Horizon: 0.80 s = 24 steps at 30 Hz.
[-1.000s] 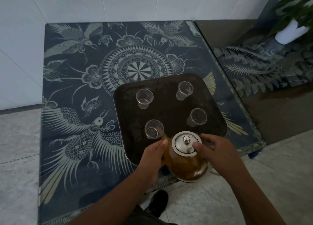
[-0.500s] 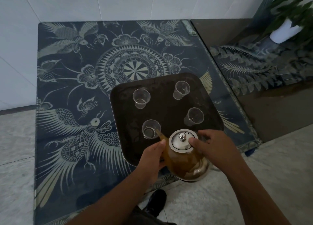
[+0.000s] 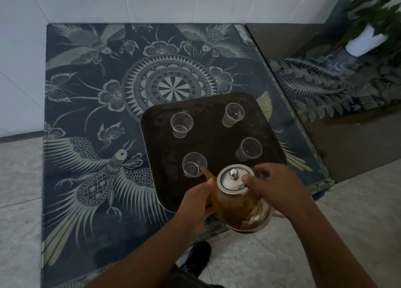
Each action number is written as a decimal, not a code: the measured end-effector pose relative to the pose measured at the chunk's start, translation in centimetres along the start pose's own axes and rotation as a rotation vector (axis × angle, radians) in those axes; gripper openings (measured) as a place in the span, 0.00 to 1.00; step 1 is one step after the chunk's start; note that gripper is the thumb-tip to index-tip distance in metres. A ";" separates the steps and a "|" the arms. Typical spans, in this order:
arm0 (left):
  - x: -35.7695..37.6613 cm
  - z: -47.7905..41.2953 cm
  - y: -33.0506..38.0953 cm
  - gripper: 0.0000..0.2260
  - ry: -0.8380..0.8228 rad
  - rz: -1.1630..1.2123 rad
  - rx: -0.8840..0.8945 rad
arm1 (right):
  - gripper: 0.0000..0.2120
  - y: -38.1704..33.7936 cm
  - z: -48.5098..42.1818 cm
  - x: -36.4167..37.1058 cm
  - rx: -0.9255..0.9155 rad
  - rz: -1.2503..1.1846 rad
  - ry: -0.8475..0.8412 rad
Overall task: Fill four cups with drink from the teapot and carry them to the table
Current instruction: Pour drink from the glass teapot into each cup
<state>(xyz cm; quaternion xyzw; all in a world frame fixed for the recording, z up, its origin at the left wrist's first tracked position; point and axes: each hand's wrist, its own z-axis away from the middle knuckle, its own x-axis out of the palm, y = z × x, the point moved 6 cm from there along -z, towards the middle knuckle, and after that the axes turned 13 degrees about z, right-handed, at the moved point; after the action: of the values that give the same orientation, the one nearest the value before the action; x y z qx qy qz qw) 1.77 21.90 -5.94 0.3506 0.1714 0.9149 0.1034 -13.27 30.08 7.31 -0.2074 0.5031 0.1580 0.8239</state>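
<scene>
A glass teapot (image 3: 238,209) full of amber drink, with a steel lid (image 3: 233,180), is tilted over the near edge of a dark square tray (image 3: 212,144). Its spout reaches the rim of the near-left clear cup (image 3: 193,164). My left hand (image 3: 196,203) presses against the pot's left side below the spout. My right hand (image 3: 275,185) grips the pot's right side, with the thumb on the lid. Three more clear cups stand on the tray: far left (image 3: 181,124), far right (image 3: 233,114), near right (image 3: 249,148).
The tray sits on a low table (image 3: 86,114) covered by a dark blue cloth with bird and flower patterns. A second dark table (image 3: 338,88) adjoins on the right, with a white potted plant (image 3: 366,40). My shoe (image 3: 198,257) shows on the pale tiled floor.
The teapot has tipped a little further forward and its spout has come closer to the near-left cup. Both hands kept their hold on the pot.
</scene>
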 end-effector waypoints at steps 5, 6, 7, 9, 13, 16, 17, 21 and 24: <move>0.0 -0.2 0.0 0.17 -0.005 0.011 -0.015 | 0.31 -0.2 -0.1 -0.1 0.002 0.015 0.016; -0.1 -0.3 -0.1 0.17 -0.001 0.017 -0.020 | 0.31 -0.2 -0.1 -0.1 0.005 0.015 0.017; -0.1 -0.3 -0.2 0.17 0.001 0.022 -0.025 | 0.31 -0.2 -0.1 -0.1 0.006 0.015 0.017; -0.2 -0.4 -0.3 0.17 0.001 0.026 -0.028 | 0.31 -0.3 -0.2 0.0 0.009 0.023 0.012; -0.4 -0.5 -0.3 0.17 0.000 0.027 -0.026 | 0.32 -0.4 -0.3 0.3 0.021 0.039 0.003; -0.3 -0.5 -0.3 0.17 -0.002 0.028 -0.023 | 0.33 -0.5 -0.4 0.3 0.026 0.044 0.006; -0.4 -0.5 -0.3 0.17 -0.004 0.032 -0.024 | 0.33 -0.5 -0.4 0.3 0.029 0.045 0.002; -0.4 -0.6 -0.3 0.17 -0.003 0.051 -0.033 | 0.31 -0.8 -0.4 0.1 0.038 0.062 -0.002; -0.3 -0.5 -0.3 0.17 -0.004 0.058 -0.034 | 0.24 -1.2 -0.4 -0.1 0.026 0.082 -0.007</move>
<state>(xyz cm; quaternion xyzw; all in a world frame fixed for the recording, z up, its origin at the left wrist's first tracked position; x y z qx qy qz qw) 1.67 21.96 -6.65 0.3554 0.1452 0.9196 0.0829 -13.09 28.82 7.43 -0.1755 0.5101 0.1858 0.8212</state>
